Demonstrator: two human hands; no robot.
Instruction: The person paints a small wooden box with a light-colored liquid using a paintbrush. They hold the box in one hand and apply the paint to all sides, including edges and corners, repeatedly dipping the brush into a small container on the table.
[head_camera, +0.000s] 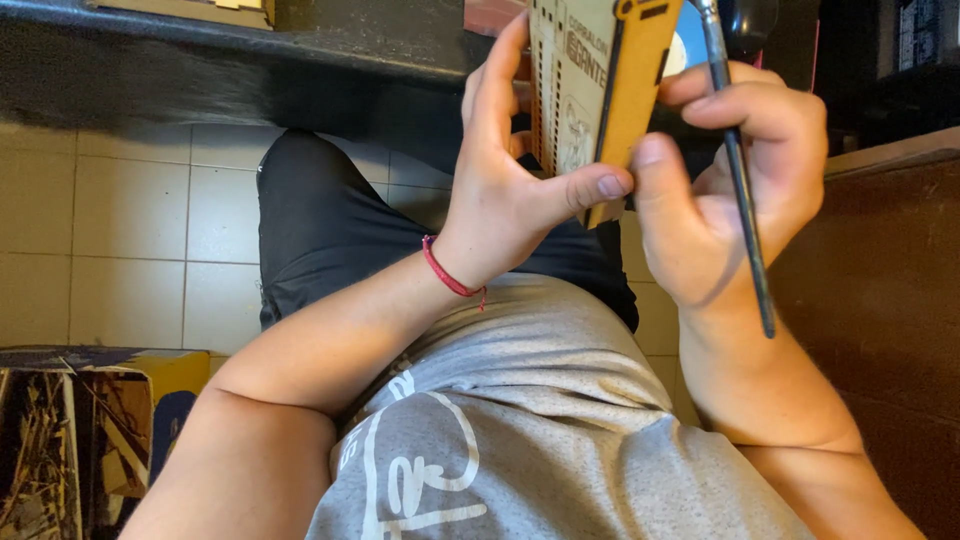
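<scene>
A thin, pale wooden panel (585, 85) with laser-cut slots and engraved markings stands nearly upright between the two hands, its top edge running out of the head view. It sits directly in the grip of the left hand (500, 190): the thumb presses against the near face close to the lower corner, and the fingers wrap behind the far edge, so the panel is pinched from both sides. A darker burnt edge runs down the panel just to the right of that thumb.

The right hand (735, 170) closes against the same panel from the other side, its thumb lying on the lower edge just beside the left thumb, almost touching it. In the same grip, curled fingers clamp a slim dark brush handle (742, 190), which passes under the forefinger and slants down past the wrist; its metal ferrule rises above the fingers close beside the panel's right edge.

Below the left grip, a red cord bracelet (450, 275) circles the wrist. Beneath both hands lie the person's grey printed shirt (520, 420) and dark shorts (330, 220). Farther out, pale floor tiles (120, 220) show to the left, a printed cardboard box (90, 430) sits at the lower left, and a brown bench (880, 290) edge runs to the right of the right grip.
</scene>
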